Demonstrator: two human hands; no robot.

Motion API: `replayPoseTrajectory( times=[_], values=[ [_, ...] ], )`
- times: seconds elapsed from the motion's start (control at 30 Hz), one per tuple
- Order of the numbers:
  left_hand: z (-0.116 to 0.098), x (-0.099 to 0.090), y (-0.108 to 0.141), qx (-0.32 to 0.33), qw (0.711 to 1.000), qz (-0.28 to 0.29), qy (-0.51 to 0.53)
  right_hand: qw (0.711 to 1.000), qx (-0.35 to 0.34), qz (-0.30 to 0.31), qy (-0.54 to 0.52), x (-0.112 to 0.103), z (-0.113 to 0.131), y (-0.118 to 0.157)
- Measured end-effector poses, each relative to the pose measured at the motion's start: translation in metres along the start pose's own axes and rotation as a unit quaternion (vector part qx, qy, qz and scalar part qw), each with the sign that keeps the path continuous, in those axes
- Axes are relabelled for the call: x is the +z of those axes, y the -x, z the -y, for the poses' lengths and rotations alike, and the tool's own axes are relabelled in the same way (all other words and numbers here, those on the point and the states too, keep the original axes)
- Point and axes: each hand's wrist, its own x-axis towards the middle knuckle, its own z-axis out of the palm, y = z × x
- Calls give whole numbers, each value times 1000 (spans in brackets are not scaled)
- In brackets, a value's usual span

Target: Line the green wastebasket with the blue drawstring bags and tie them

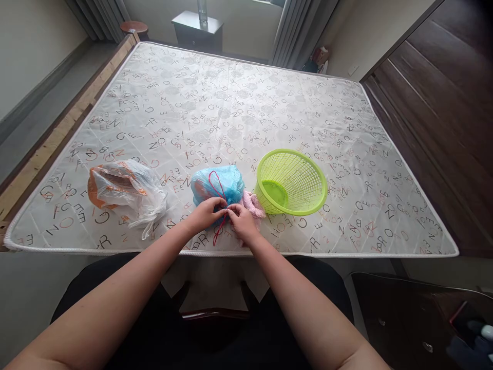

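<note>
A blue plastic bag (217,184), bulging with contents I cannot make out, lies near the front edge of the mattress. Its gathered neck is at my fingers, and a thin red string (216,185) loops over it, with a tail hanging down toward me. My left hand (210,211) pinches the string at the neck from the left. From the right, my right hand (242,222) pinches it too, fingertips almost meeting the left ones. Just beside my right hand is a pink fluffy cloth (252,203), partly hidden by that hand.
A green mesh basket (290,182) tilts on the mattress (231,118) to the right. At left lies a white and orange plastic bag (127,190). Beyond the far edge stands a nightstand (197,25) with a glass (202,11). A dark wooden headboard (435,103) rises at right.
</note>
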Motion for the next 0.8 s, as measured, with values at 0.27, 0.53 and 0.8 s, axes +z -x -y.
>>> replayPoseTrajectory(
  times=[0.27, 0.53, 0.8],
  values=[
    [-4, -1, 2, 16, 999, 24, -29, 1000, -10, 8, -2, 1, 0, 2],
    [-7, 0, 4, -1, 997, 52, -63, 1000, -15, 6, 7, 2, -3, 3],
    [-6, 3, 5, -19, 992, 75, -104, 1000, -17, 6, 19, 3, -4, 4]
  ],
)
